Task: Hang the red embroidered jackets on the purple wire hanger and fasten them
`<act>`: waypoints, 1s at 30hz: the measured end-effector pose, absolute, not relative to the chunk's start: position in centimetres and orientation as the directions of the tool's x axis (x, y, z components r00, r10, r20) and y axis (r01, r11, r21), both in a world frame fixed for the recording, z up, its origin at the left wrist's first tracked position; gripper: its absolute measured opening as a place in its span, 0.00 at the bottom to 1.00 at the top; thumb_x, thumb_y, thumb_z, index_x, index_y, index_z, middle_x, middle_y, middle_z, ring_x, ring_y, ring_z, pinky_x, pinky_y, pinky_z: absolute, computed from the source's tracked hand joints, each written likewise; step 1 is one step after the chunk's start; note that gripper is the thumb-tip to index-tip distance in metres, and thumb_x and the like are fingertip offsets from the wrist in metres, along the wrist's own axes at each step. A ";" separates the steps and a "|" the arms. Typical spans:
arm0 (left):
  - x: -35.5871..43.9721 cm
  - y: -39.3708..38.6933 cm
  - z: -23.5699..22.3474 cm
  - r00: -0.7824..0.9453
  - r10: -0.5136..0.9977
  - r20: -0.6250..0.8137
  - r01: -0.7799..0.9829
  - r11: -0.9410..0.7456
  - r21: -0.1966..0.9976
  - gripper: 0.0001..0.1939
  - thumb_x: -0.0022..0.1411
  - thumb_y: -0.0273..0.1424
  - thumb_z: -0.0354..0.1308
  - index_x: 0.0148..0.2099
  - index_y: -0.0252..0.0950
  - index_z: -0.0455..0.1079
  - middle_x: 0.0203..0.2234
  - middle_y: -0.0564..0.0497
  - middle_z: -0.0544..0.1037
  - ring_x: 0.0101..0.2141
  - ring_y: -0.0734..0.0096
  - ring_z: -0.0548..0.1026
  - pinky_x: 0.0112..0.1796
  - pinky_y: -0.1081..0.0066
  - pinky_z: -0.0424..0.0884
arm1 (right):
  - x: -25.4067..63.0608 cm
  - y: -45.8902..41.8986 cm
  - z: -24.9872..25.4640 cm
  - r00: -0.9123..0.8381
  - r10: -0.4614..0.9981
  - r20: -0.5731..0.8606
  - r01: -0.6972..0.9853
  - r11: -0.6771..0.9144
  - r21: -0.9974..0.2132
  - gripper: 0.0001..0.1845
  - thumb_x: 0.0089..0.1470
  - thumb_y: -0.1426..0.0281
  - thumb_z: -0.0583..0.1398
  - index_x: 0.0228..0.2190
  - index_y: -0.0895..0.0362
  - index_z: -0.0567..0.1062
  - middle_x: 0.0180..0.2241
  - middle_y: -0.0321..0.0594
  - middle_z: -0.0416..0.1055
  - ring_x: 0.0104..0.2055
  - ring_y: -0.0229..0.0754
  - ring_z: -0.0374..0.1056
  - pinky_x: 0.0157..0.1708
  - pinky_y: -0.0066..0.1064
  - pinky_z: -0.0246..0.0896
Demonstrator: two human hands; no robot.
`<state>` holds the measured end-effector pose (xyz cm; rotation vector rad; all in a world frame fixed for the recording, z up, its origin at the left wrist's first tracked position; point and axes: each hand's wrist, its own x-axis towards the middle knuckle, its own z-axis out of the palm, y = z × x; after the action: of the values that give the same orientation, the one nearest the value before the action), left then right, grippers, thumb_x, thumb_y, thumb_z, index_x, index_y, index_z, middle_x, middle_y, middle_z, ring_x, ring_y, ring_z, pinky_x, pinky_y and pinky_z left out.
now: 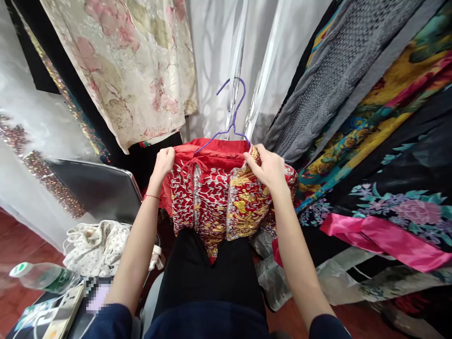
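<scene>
A red bodice (212, 197) with silver and gold embroidery rests against my lap, its red lining showing along the top edge. Inside that edge sits a purple wire hanger (231, 127), its hook pointing up and hung on nothing that I can see. My left hand (164, 165) is closed on the bodice's upper left corner. At the upper right, my right hand (268, 167) grips the gold-trimmed edge, thumb in front and fingers behind. A small red bow is tied at the front, left of the middle.
On the left stand a black chair (102, 188), a spotted white cloth (97, 247), a plastic bottle (45, 277) and a power strip (65, 310). A floral cream garment (130, 66) hangs ahead. Grey knitwear (335, 70) and a pink ribbon (381, 240) are on the right.
</scene>
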<state>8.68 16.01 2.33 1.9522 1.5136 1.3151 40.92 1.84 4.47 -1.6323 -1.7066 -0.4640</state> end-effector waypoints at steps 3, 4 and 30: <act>8.2 16.5 2.4 0.004 0.923 0.386 0.597 -0.312 0.739 0.15 0.60 0.30 0.48 0.21 0.40 0.53 0.15 0.53 0.59 0.22 0.69 0.59 0.28 0.69 0.60 | 43.2 0.5 4.2 0.013 0.725 0.689 0.974 0.147 -0.174 0.28 0.64 0.47 0.47 0.29 0.55 0.72 0.28 0.42 0.74 0.31 0.44 0.68 0.33 0.31 0.51; 8.2 16.6 2.5 0.005 0.930 0.368 0.598 -0.298 0.744 0.15 0.59 0.30 0.48 0.21 0.40 0.54 0.14 0.53 0.59 0.22 0.69 0.60 0.27 0.69 0.60 | 43.9 0.1 4.1 -0.006 0.736 0.677 0.967 0.177 -0.185 0.27 0.65 0.48 0.47 0.30 0.55 0.72 0.28 0.42 0.75 0.32 0.44 0.69 0.33 0.30 0.52; 10.0 8.1 1.8 0.194 0.768 0.610 0.791 -0.490 0.366 0.27 0.65 0.36 0.49 0.65 0.34 0.59 0.61 0.35 0.67 0.61 0.48 0.64 0.58 0.49 0.62 | 43.2 -6.7 1.7 0.333 0.551 0.765 0.930 -0.060 -0.362 0.29 0.66 0.50 0.48 0.31 0.56 0.79 0.25 0.43 0.76 0.25 0.39 0.65 0.26 0.29 0.44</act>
<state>10.02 8.07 1.84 2.4500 1.6013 1.2218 43.21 -6.66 1.74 -1.7308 -1.3309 -0.5499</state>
